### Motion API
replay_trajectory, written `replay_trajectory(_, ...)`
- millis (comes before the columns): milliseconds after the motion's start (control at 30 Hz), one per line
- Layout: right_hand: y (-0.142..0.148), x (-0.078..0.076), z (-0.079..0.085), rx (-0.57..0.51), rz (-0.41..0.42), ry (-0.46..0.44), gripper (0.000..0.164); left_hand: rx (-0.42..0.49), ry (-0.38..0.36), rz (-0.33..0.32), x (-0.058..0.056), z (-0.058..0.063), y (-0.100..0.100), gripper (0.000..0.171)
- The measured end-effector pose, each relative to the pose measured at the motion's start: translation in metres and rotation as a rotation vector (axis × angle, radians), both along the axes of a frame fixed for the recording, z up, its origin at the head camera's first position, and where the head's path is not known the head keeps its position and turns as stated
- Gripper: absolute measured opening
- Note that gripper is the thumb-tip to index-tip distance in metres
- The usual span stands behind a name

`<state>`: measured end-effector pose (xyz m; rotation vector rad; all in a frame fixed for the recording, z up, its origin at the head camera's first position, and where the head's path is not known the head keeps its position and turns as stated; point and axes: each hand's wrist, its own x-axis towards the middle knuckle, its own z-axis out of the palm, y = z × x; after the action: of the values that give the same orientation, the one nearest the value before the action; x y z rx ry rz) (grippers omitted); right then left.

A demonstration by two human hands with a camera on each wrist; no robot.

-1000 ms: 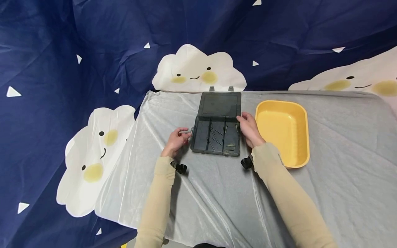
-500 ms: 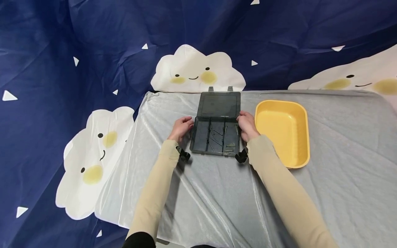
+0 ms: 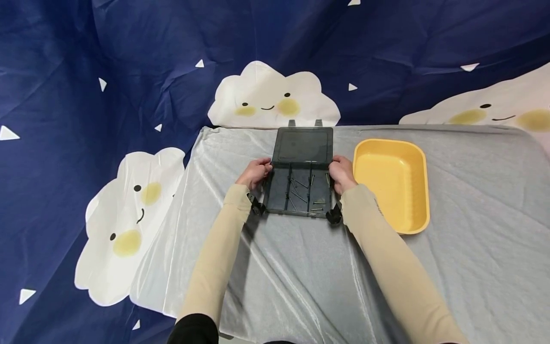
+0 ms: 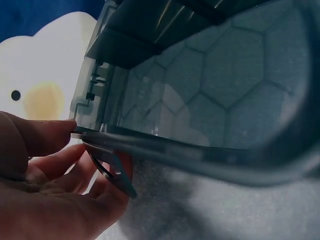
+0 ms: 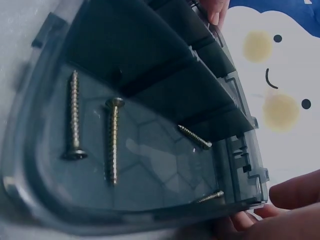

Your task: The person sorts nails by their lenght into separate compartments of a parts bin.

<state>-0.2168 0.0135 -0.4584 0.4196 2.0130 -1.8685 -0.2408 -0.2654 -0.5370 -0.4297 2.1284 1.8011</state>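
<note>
A dark translucent compartment box (image 3: pixel 277 191) lies on the cloth, its lid (image 3: pixel 304 145) folded back away from me. Thin dividers split it into three compartments. Screws (image 5: pixel 114 140) lie in the right compartment, and several longer ones (image 3: pixel 299 196) in the middle one. My left hand (image 3: pixel 255 173) grips the box's back left corner, thumb on the rim and fingers underneath, near a small hanging loop (image 4: pixel 112 172) on the side wall. At the opposite back corner my right hand (image 3: pixel 342 175) holds the rim between thumb and fingers; its fingers are partly hidden by the wall.
A yellow plastic basin (image 3: pixel 392 186) stands just right of my right hand. Grey cloth (image 3: pixel 296 272) covers the table, with its far edge close behind the lid. A blue curtain (image 3: pixel 163 57) with cloud prints hangs behind.
My left hand has moved forward along the box's left side to its back corner and taken hold there. The right hand has shifted slightly at its corner. The box has hardly moved.
</note>
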Motion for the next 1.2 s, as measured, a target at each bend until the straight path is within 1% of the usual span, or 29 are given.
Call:
replay_trajectory(33,0.000,0.000,0.000,0.007,0.006,0.001,0.059,-0.018,-0.020,0.002,0.005,0.013,0.006,0.051)
replay_trajectory(67,0.001,0.000,0.000,0.015,0.010,0.003,0.059,-0.035,-0.046,0.005,0.012,0.030,0.013,0.051)
replay_trajectory(100,0.001,0.001,0.000,0.021,0.014,0.007,0.058,-0.045,-0.070,0.004,0.021,0.049,0.020,0.051)
replay_trajectory(167,0.001,0.001,0.000,0.033,0.018,0.012,0.058,-0.042,-0.079,-0.007,0.035,0.077,0.030,0.052)
replay_trajectory(200,0.001,0.001,0.000,0.038,0.015,0.015,0.057,-0.022,-0.078,-0.006,0.038,0.083,0.031,0.052)
replay_trajectory(233,0.001,0.001,0.000,0.044,0.013,0.018,0.057,0.003,-0.073,-0.008,0.040,0.086,0.030,0.052)
replay_trajectory(267,0.001,0.002,-0.001,0.050,0.014,0.021,0.056,0.008,-0.075,-0.014,0.044,0.092,0.032,0.052)
replay_trajectory(300,0.001,0.002,-0.001,0.055,0.017,0.022,0.056,0.010,-0.072,-0.015,0.045,0.093,0.031,0.052)
replay_trajectory(367,0.001,0.002,-0.001,0.066,0.021,0.022,0.056,0.012,-0.063,-0.008,0.042,0.084,0.028,0.051)
replay_trajectory(400,0.001,0.002,-0.001,0.071,0.028,0.021,0.056,0.015,-0.061,-0.001,0.039,0.077,0.026,0.051)
replay_trajectory(433,0.001,0.002,-0.001,0.077,0.032,0.021,0.056,0.015,-0.063,-0.001,0.039,0.075,0.026,0.051)
replay_trajectory(467,0.001,0.002,-0.002,0.082,0.033,0.022,0.056,0.019,-0.066,-0.001,0.041,0.078,0.027,0.051)
replay_trajectory(533,0.001,0.003,-0.002,0.088,0.034,0.026,0.056,0.032,-0.076,0.007,0.041,0.077,0.027,0.051)
replay_trajectory(633,0.000,0.003,-0.002,0.094,0.028,0.037,0.057,0.073,-0.072,0.008,0.041,0.076,0.027,0.052)
replay_trajectory(667,0.000,0.003,-0.002,0.094,0.023,0.044,0.057,0.086,-0.061,0.009,0.034,0.061,0.022,0.052)
replay_trajectory(700,0.000,0.003,-0.002,0.091,0.018,0.052,0.056,0.092,-0.052,0.014,0.023,0.043,0.015,0.052)
replay_trajectory(733,-0.001,0.002,-0.002,0.087,0.011,0.061,0.056,0.110,-0.029,0.013,0.012,0.021,0.007,0.051)
replay_trajectory(767,-0.001,0.002,-0.002,0.083,0.003,0.072,0.056,0.127,-0.011,0.013,0.004,0.005,0.000,0.051)
replay_trajectory(800,-0.001,0.001,-0.003,0.081,-0.003,0.082,0.056,0.139,0.001,0.008,-0.003,-0.009,-0.006,0.052)
replay_trajectory(867,-0.002,0.000,-0.004,0.077,-0.018,0.103,0.056,0.112,0.003,0.008,-0.012,-0.021,-0.011,0.052)
replay_trajectory(900,-0.003,0.000,-0.004,0.078,-0.022,0.109,0.057,0.087,-0.008,0.010,-0.007,-0.009,-0.006,0.052)
replay_trajectory(933,-0.003,-0.001,-0.004,0.081,-0.024,0.113,0.057,0.064,-0.019,0.010,0.000,0.006,0.001,0.052)
replay_trajectory(1033,-0.003,-0.002,-0.004,0.091,-0.023,0.124,0.059,0.002,-0.079,0.016,0.023,0.058,0.022,0.055)
replay_trajectory(1067,-0.002,-0.002,-0.004,0.093,-0.019,0.125,0.059,-0.006,-0.082,0.018,0.029,0.071,0.027,0.056)
replay_trajectory(1133,-0.002,-0.002,-0.004,0.098,-0.010,0.125,0.060,0.009,-0.087,0.012,0.038,0.091,0.033,0.058)
replay_trajectory(1200,-0.001,-0.002,-0.003,0.104,0.002,0.125,0.060,0.005,-0.084,0.000,0.044,0.104,0.036,0.060)
